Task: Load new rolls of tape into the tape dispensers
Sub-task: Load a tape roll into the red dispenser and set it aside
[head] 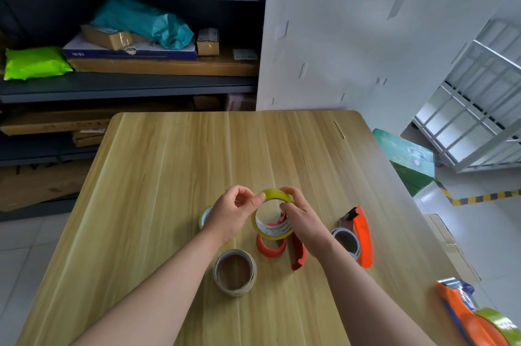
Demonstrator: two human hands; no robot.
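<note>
My left hand (229, 211) pinches the yellow tape roll (275, 194) at its eleven o'clock rim between thumb and forefinger; the roll is held upright above the table (169, 176); my right hand (303, 217) grips its two o'clock side; at three o'clock, the orange dispenser (363, 238) holds what looks like a spent core (355, 247).
</note>
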